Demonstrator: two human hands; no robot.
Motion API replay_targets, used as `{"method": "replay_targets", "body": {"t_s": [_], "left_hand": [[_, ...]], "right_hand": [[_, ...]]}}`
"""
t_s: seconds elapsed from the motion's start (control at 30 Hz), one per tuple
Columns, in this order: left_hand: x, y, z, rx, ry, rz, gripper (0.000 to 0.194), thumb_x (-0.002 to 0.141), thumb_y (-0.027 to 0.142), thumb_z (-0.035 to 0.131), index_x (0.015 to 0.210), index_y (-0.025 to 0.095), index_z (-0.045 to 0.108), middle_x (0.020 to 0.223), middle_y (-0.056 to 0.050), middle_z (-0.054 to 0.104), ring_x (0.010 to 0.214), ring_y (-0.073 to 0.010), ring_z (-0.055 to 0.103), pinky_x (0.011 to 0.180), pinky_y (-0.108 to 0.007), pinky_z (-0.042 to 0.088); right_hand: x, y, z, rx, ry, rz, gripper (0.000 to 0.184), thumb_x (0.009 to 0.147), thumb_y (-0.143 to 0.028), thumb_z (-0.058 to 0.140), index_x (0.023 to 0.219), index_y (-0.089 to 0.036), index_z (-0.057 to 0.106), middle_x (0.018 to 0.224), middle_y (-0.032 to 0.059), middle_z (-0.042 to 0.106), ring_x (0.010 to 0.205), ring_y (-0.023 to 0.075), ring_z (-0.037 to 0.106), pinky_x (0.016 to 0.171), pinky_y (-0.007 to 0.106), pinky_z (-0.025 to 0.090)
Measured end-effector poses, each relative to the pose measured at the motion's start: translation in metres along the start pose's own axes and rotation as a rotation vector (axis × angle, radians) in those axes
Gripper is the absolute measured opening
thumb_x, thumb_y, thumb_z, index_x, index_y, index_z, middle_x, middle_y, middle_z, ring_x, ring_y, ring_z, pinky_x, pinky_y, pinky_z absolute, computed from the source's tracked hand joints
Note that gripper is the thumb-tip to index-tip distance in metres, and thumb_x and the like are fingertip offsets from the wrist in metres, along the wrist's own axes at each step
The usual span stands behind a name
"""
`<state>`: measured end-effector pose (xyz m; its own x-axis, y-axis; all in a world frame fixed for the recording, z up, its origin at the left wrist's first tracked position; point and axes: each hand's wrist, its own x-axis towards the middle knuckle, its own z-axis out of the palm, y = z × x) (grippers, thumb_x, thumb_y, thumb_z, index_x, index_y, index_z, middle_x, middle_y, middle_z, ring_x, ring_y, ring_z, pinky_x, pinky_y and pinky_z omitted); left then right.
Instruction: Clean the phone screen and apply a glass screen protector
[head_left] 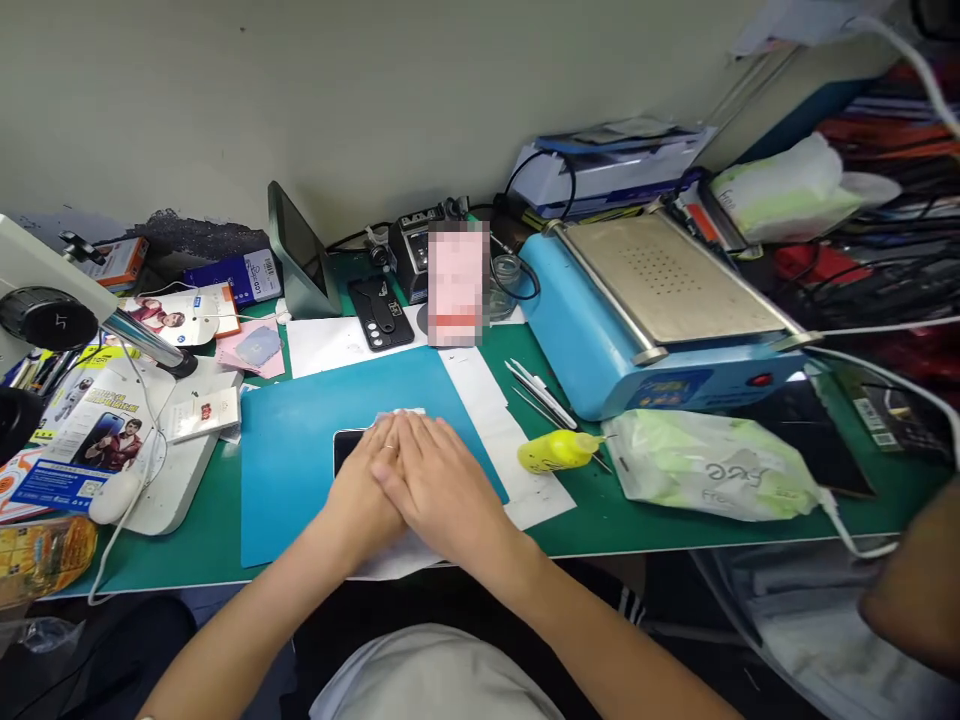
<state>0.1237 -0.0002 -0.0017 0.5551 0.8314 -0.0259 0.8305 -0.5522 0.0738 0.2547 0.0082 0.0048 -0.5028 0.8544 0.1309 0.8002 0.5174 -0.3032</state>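
Phone (346, 450) around the middle of the blue mat (292, 470), mostly hidden under both hands, only a dark corner with pale rim showing. Left hand (366, 492) flat, fingers straight; right hand (444, 482) equally flat, overlapping it, above a white cloth (405, 556); anything gripped beneath: cannot tell. Bare room along the mat's left side and far edge. Right of the mat, yellow bottle (555, 452) with needle tip, contents hidden, then soft pack (705, 465) lettered "Free". Beyond the mat, clear jar (507, 270), contents unclear.

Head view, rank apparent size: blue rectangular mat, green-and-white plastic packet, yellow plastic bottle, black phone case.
1. Blue mat, partly covered
2. Plastic packet
3. Yellow bottle, phone case: too alike to rank
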Motion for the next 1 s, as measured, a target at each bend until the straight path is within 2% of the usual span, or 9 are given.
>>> {"method": "replay_targets", "body": {"t_s": [0.13, 0.3, 0.43, 0.57, 0.63, 0.73, 0.8, 0.9, 1.0], "left_hand": [[-0.035, -0.007, -0.001, 0.077, 0.021, -0.111, 0.071, 0.101, 0.027, 0.047, 0.165, 0.009, 0.024, 0.168, -0.021, 0.034, 0.157, -0.0361, 0.032, 0.128, -0.055, 0.034], [-0.064, 0.016, 0.0, 0.131, 0.059, -0.177, 0.077, 0.098, 0.028, 0.049, 0.167, 0.011, 0.019, 0.169, -0.018, 0.034, 0.156, -0.0359, 0.034, 0.126, -0.054, 0.037], [-0.054, 0.031, 0.005, 0.078, 0.094, -0.167, 0.074, 0.102, 0.039, 0.049, 0.166, 0.014, 0.024, 0.166, -0.017, 0.039, 0.153, -0.0363, 0.04, 0.122, -0.053, 0.041], [-0.038, 0.024, 0.007, 0.03, 0.104, -0.155, 0.072, 0.103, 0.043, 0.047, 0.166, 0.014, 0.025, 0.168, -0.016, 0.035, 0.156, -0.035, 0.035, 0.125, -0.052, 0.038], [-0.04, 0.021, 0.008, 0.04, 0.121, -0.182, 0.073, 0.104, 0.039, 0.046, 0.167, 0.013, 0.02, 0.169, -0.017, 0.033, 0.157, -0.035, 0.034, 0.124, -0.052, 0.04], [-0.051, 0.021, 0.008, 0.016, 0.135, -0.192, 0.077, 0.105, 0.037, 0.046, 0.168, 0.01, 0.012, 0.167, -0.018, 0.037, 0.154, -0.0312, 0.04, 0.117, -0.045, 0.049], [-0.055, 0.022, 0.006, -0.008, 0.124, -0.161, 0.077, 0.104, 0.035, 0.049, 0.168, 0.012, 0.013, 0.166, -0.016, 0.039, 0.154, -0.0326, 0.041, 0.117, -0.048, 0.049], [-0.054, 0.02, 0.004, -0.002, 0.102, -0.203, 0.075, 0.104, 0.038, 0.048, 0.167, 0.012, 0.018, 0.167, -0.018, 0.035, 0.155, -0.0344, 0.038, 0.123, -0.053, 0.043], [-0.054, 0.019, 0.005, -0.007, 0.127, -0.211, 0.072, 0.106, 0.031, 0.044, 0.168, 0.011, 0.012, 0.165, -0.018, 0.041, 0.152, -0.0301, 0.043, 0.115, -0.047, 0.052]], "right_hand": [[0.005, -0.03, 0.008, 0.01, 0.026, -0.095, 0.079, 0.107, -0.056, 0.03, 0.153, 0.007, 0.044, 0.155, 0.0285, 0.049, 0.147, 0.0377, 0.047, 0.122, 0.053, 0.04], [-0.023, -0.041, 0.016, 0.043, 0.078, -0.179, 0.076, 0.107, -0.055, 0.032, 0.153, 0.004, 0.046, 0.156, 0.0269, 0.047, 0.147, 0.0377, 0.048, 0.119, 0.052, 0.044], [-0.037, -0.024, 0.015, 0.044, 0.093, -0.181, 0.077, 0.106, -0.061, 0.032, 0.152, -0.002, 0.051, 0.156, 0.0215, 0.051, 0.144, 0.0344, 0.053, 0.116, 0.049, 0.049], [-0.027, -0.014, 0.012, -0.011, 0.079, -0.136, 0.076, 0.107, -0.056, 0.03, 0.152, 0.004, 0.048, 0.156, 0.026, 0.049, 0.146, 0.0362, 0.049, 0.118, 0.052, 0.046], [-0.025, -0.017, 0.013, -0.024, 0.09, -0.142, 0.076, 0.107, -0.054, 0.031, 0.152, 0.005, 0.045, 0.156, 0.027, 0.047, 0.147, 0.0369, 0.048, 0.118, 0.052, 0.047], [-0.03, -0.026, 0.016, 0.006, 0.128, -0.186, 0.077, 0.105, -0.057, 0.036, 0.154, 0.001, 0.045, 0.159, 0.0232, 0.045, 0.147, 0.0352, 0.048, 0.115, 0.048, 0.05], [-0.032, -0.03, 0.017, 0.02, 0.136, -0.172, 0.076, 0.105, -0.056, 0.037, 0.154, 0.001, 0.045, 0.16, 0.0231, 0.044, 0.148, 0.0353, 0.047, 0.117, 0.047, 0.048], [-0.03, -0.033, 0.016, -0.003, 0.12, -0.101, 0.072, 0.106, -0.051, 0.037, 0.154, 0.002, 0.045, 0.159, 0.0251, 0.045, 0.148, 0.0367, 0.047, 0.121, 0.051, 0.044], [-0.032, -0.033, 0.014, 0.017, 0.137, -0.134, 0.073, 0.104, -0.054, 0.04, 0.152, 0.0, 0.05, 0.158, 0.0225, 0.047, 0.145, 0.0355, 0.051, 0.116, 0.047, 0.049]]}}
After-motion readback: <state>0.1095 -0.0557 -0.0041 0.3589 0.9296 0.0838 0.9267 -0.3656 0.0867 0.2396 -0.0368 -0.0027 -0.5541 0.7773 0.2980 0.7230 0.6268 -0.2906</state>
